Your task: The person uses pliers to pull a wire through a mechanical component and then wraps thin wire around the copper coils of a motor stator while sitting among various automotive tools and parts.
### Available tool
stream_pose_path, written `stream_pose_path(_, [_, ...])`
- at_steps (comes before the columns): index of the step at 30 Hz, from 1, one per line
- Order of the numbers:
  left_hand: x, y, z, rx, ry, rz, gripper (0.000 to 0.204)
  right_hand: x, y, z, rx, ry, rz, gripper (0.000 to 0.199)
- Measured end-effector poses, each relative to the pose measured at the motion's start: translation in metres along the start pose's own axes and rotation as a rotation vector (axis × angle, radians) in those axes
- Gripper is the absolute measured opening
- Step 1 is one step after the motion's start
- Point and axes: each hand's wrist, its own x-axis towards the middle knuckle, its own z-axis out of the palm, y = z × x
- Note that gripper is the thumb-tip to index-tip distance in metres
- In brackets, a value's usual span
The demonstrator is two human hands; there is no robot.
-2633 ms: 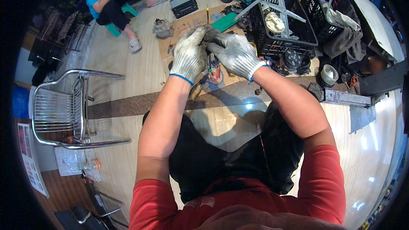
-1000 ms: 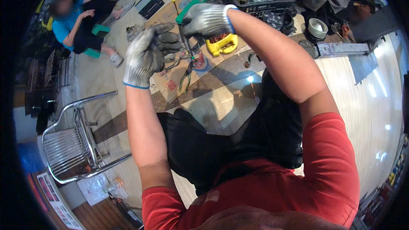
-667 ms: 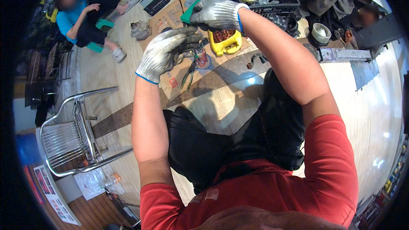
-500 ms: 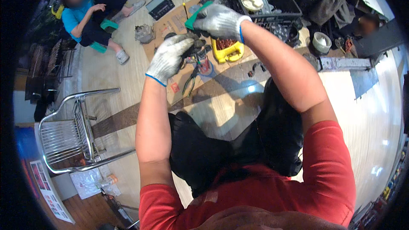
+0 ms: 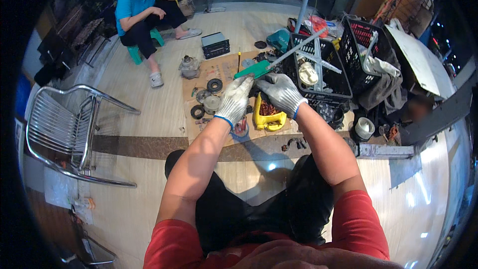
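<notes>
My left hand (image 5: 236,98) and my right hand (image 5: 282,93), both in white work gloves with blue cuffs, are close together over a cardboard sheet. A long tool with a green handle (image 5: 253,69) and a straight grey blade (image 5: 298,46) slants up to the right. My right fingers are closed at the tool, beside its handle. The left fingertips come up against the green handle, closed; a dark part (image 5: 253,91) shows between the gloves, too hidden to name. Just below is a cut-open yellow jug (image 5: 269,119) holding copper-coloured pieces.
Round dark rings (image 5: 214,85) and a metal housing (image 5: 189,67) lie left of my hands. Black crates (image 5: 326,69) stand at the right, with a white fan wheel (image 5: 364,127) nearer. A metal chair (image 5: 62,129) is at left. Another person (image 5: 142,12) sits at the far left.
My view has tilted up, showing more of the far floor. The two hands have come closer together, and the left fingertips are now by the green handle.
</notes>
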Motion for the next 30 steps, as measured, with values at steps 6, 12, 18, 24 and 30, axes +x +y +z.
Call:
stream_pose_path(6, [0.001, 0.024, 0.006, -0.482, 0.061, -0.172, 0.035, -0.002, 0.009, 0.011, 0.045, -0.020, 0.014, 0.031])
stream_pose_path(12, [0.005, 0.032, -0.005, -0.729, 0.177, -0.189, 0.028, -0.011, -0.012, 0.017, -0.054, -0.119, 0.064, 0.033])
stream_pose_path(18, [0.005, 0.039, -0.017, -0.894, 0.130, -0.188, 0.028, -0.002, 0.013, 0.032, -0.203, -0.065, -0.141, 0.037])
stream_pose_path(24, [0.005, 0.041, -0.032, -0.853, 0.075, -0.174, 0.025, -0.001, 0.009, 0.025, -0.257, -0.189, -0.180, 0.034])
stream_pose_path(30, [0.000, 0.051, -0.023, -0.824, -0.005, -0.200, 0.023, -0.002, 0.008, 0.015, -0.206, -0.303, -0.124, 0.031])
